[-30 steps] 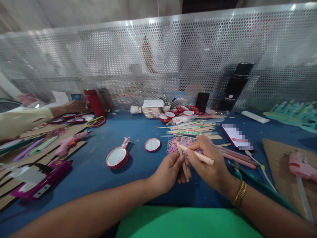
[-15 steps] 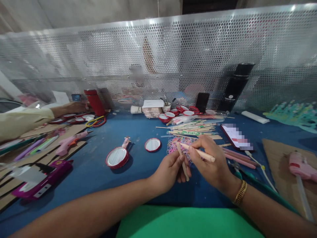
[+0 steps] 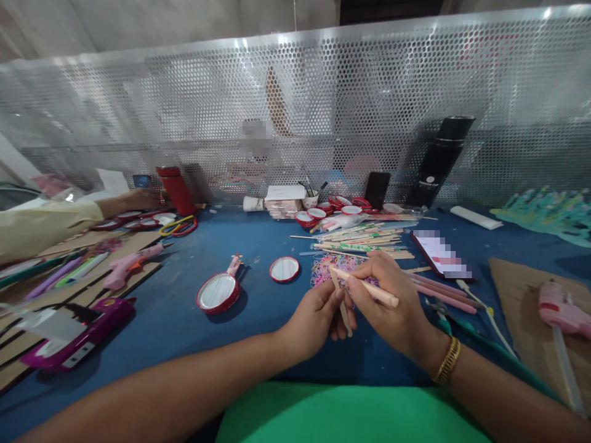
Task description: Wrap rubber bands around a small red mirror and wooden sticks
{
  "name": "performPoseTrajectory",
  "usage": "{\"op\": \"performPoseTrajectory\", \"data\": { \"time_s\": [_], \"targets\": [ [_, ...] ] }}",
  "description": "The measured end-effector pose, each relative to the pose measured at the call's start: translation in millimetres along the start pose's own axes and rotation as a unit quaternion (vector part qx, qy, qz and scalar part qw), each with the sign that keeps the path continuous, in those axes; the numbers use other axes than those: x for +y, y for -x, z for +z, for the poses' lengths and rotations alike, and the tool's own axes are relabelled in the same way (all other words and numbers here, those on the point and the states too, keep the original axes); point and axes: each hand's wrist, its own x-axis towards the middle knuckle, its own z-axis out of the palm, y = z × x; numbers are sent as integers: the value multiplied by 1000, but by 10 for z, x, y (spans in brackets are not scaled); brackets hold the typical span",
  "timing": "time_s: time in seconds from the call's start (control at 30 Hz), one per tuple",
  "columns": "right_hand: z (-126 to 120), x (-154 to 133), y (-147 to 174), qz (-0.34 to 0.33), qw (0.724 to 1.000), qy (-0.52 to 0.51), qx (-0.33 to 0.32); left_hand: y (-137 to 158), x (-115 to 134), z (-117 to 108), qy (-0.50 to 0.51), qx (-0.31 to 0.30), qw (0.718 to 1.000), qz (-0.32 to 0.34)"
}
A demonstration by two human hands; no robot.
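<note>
My left hand [image 3: 310, 321] is closed on a flat wooden craft stick [image 3: 345, 317], held upright at a slant between thumb and fingers. In a pinch, my right hand [image 3: 392, 317] grips a pale round wooden stick [image 3: 379, 293]. Its far tip crosses the top of the craft stick; whether they touch I cannot tell. Behind both hands lies a heap of thin coloured rubber bands [image 3: 322, 268]. To the left are a red-rimmed round lid [image 3: 284, 269] and another red lid [image 3: 218, 291] with a small stick handle attached.
Bundled sticks [image 3: 369, 237] and several red lids [image 3: 316, 214] lie at the back. On the right are a phone [image 3: 436, 252], pliers [image 3: 443, 314] and a pink glue gun [image 3: 558, 307]. A purple power strip [image 3: 87, 332] and another person's sleeve [image 3: 50, 227] are left.
My right hand has shifted slightly left, carrying the round stick's tip further across the craft stick, and the stick's rear end has dipped a little. My left hand stays put.
</note>
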Motion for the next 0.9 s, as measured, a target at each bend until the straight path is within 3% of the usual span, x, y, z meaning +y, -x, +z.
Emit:
{"op": "performPoseTrajectory", "data": {
  "time_s": [0.9],
  "targets": [
    [-12,22,-5,-15,1000,21,14,10,20,12,6,-3,1000,-1]
  ]
}}
